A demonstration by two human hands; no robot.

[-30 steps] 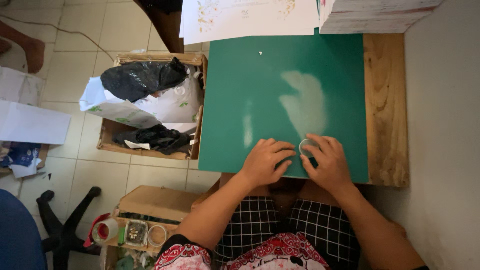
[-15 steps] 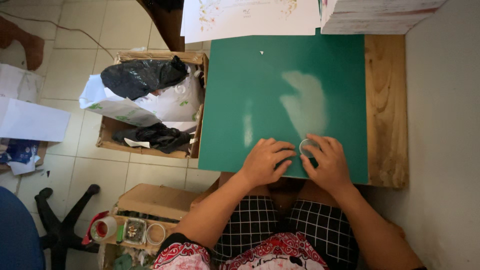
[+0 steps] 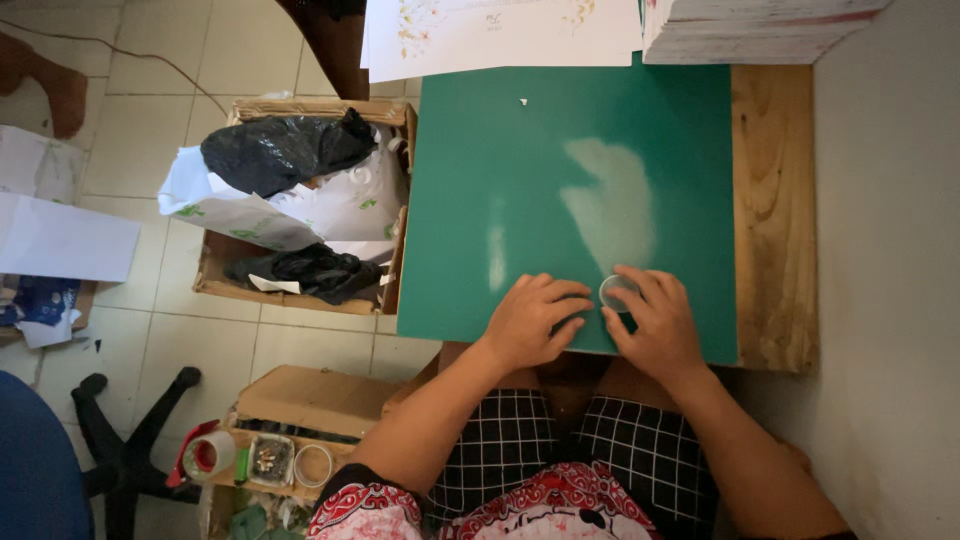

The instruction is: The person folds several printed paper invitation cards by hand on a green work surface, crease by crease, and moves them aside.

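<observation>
A green cutting mat [image 3: 560, 140] covers most of a small wooden table [image 3: 775, 210]. Near the mat's front edge, my right hand [image 3: 655, 325] holds a small clear roll of tape [image 3: 616, 292] between its fingertips. My left hand [image 3: 530, 320] rests beside it with fingers curled, its fingertips touching the mat next to the roll. Both forearms reach up from my lap, which is covered in black-and-white checked cloth.
Printed white sheets [image 3: 500, 35] and a thick paper stack [image 3: 750, 30] lie at the mat's far edge. A cardboard box [image 3: 300, 200] of black bags and paper scraps stands left of the table. Another box [image 3: 300, 400] with tape rolls and a chair base [image 3: 120, 450] sit lower left.
</observation>
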